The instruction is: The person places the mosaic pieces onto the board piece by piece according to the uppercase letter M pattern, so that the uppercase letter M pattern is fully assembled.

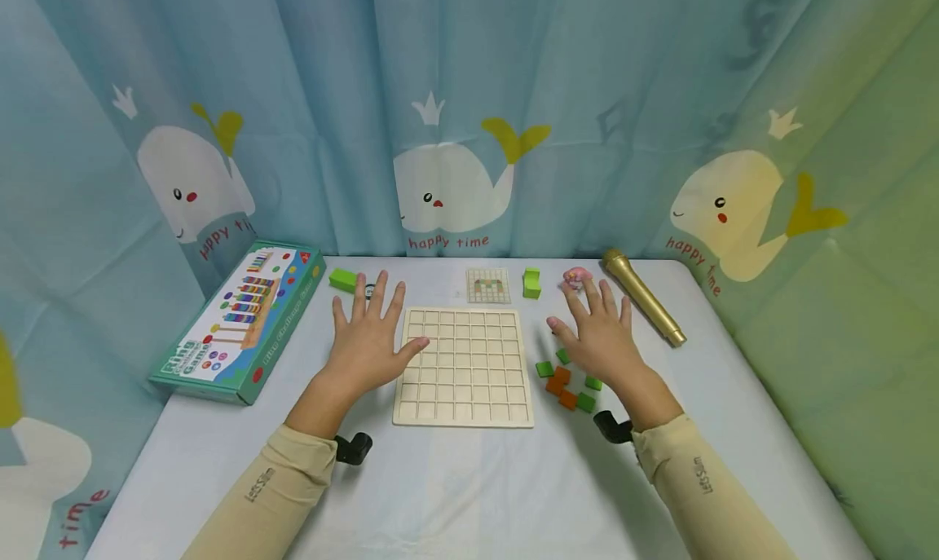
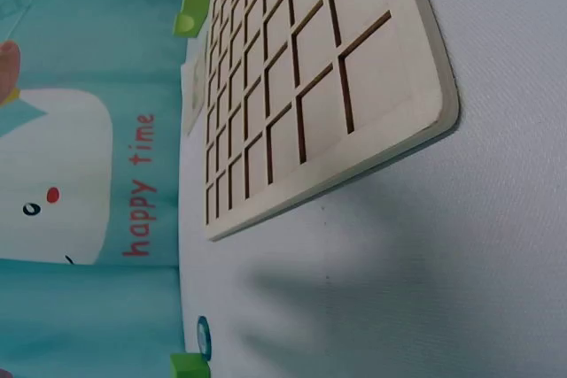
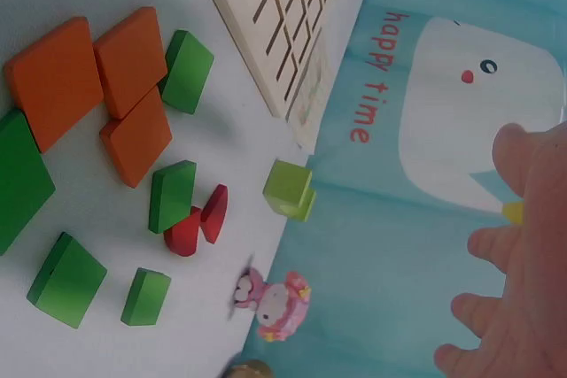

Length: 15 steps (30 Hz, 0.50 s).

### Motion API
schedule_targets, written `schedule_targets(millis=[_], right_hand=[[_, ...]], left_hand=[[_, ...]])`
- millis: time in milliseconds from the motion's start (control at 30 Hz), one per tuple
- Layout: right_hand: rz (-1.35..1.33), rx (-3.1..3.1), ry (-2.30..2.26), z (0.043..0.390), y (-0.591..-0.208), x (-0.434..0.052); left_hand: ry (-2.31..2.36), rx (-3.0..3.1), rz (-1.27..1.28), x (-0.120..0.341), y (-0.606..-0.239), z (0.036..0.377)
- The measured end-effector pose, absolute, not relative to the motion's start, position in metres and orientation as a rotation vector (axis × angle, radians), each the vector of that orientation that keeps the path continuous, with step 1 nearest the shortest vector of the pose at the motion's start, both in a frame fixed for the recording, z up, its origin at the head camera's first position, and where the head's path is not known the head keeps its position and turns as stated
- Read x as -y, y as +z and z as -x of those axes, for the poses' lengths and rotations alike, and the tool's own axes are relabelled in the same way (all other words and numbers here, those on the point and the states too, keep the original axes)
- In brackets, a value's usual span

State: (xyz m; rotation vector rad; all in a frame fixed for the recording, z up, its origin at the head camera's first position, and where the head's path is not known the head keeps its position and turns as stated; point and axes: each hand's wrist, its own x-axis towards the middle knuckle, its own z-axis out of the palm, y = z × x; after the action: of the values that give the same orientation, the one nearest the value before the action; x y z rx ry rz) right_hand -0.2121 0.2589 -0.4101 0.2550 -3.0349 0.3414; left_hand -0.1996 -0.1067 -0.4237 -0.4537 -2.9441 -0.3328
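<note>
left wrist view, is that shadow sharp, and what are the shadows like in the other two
Left wrist view: soft-edged, with finger-like streaks on the white tabletop beside the wooden grid board; head view: broad and faint beside the right sleeve; right wrist view: diffuse, beside the green tile nearest the board.

Tiles [image 1: 556, 385] right of grid board [image 1: 464, 376]; box [image 1: 240, 322] left; card [image 1: 487, 286] behind.

Looks like a curtained-off play corner, home or elsewhere hard to tell: closed in by whale-print curtains [image 1: 330, 95], furnished with a white worktop [image 1: 455, 495] bearing a boxed game [image 1: 238, 324] and grid board [image 1: 469, 368].
</note>
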Motion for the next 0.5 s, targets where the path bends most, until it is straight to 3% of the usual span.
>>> schedule_targets(millis=[200,500], right_hand=[[-0.266,3.008,0.369,0.218,-0.416,-0.265],[-0.190,3.162,0.406,0.238,-0.447,-0.285]], left_hand=[[-0.444,3.013,0.506,0.110,-0.434,0.197],[-0.727,3.286,0.616,0.121,-0.483,0.176]])
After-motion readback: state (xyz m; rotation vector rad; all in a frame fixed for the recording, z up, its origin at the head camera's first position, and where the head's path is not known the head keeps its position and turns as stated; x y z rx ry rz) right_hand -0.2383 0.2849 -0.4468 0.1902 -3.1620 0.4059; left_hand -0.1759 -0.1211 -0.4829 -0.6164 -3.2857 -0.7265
